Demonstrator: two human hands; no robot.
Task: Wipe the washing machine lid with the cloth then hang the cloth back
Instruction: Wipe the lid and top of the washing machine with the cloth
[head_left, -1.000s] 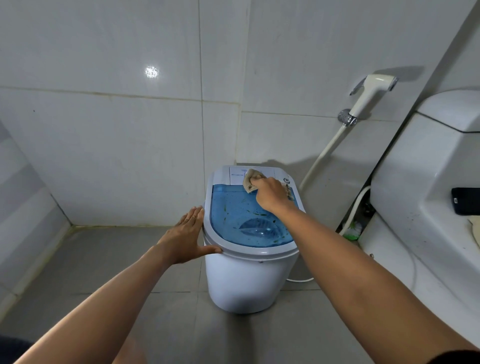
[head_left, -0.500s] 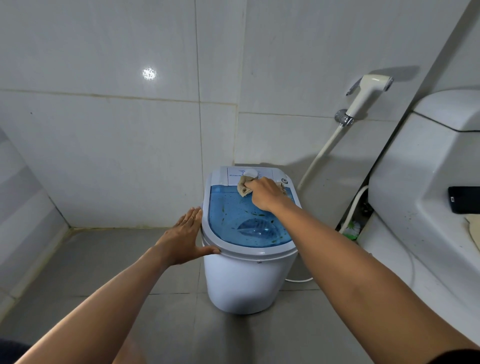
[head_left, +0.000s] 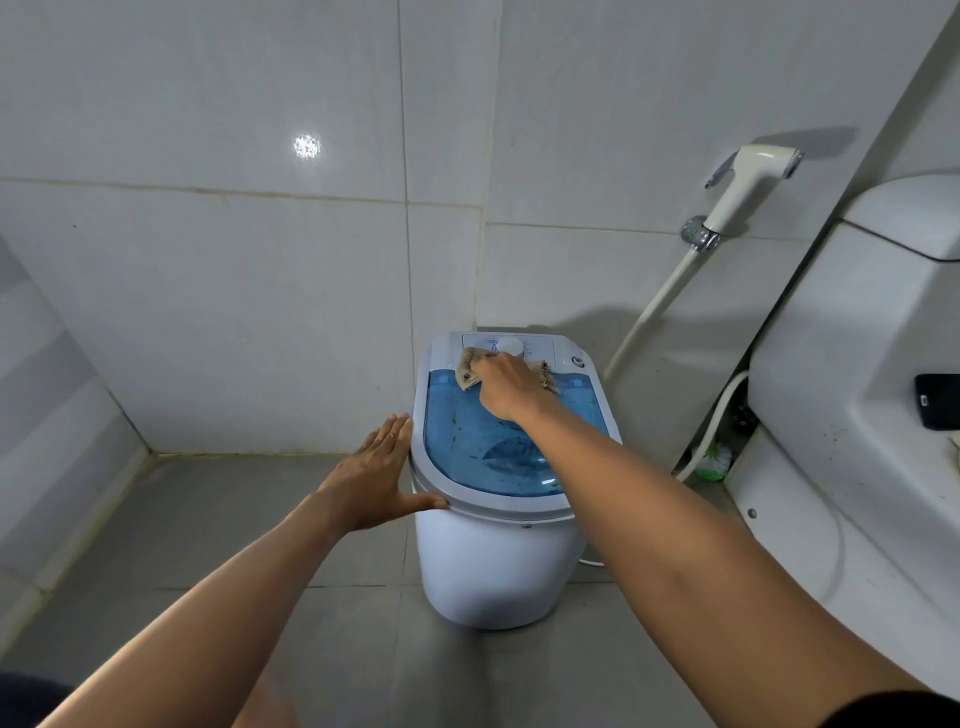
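Note:
A small white washing machine (head_left: 493, 566) stands on the floor against the wall. Its lid (head_left: 467, 441) is translucent blue with a grey rim and shows dark specks. My right hand (head_left: 506, 387) presses a beige cloth (head_left: 467, 366) onto the far part of the lid, just below the white dial on the control panel. A frayed end of the cloth sticks out on the right of the hand. My left hand (head_left: 376, 478) lies flat and open against the machine's left side, thumb under the lid rim.
A white toilet (head_left: 852, 415) fills the right side, with a dark phone (head_left: 937, 400) on it. A bidet sprayer (head_left: 748, 182) hangs on the wall, its hose running down to a green brush (head_left: 714, 460). Grey floor tiles lie left of the machine.
My right hand has slid the cloth leftward along the far edge of the lid, from the right of the dial to its left. My left hand has stayed in place.

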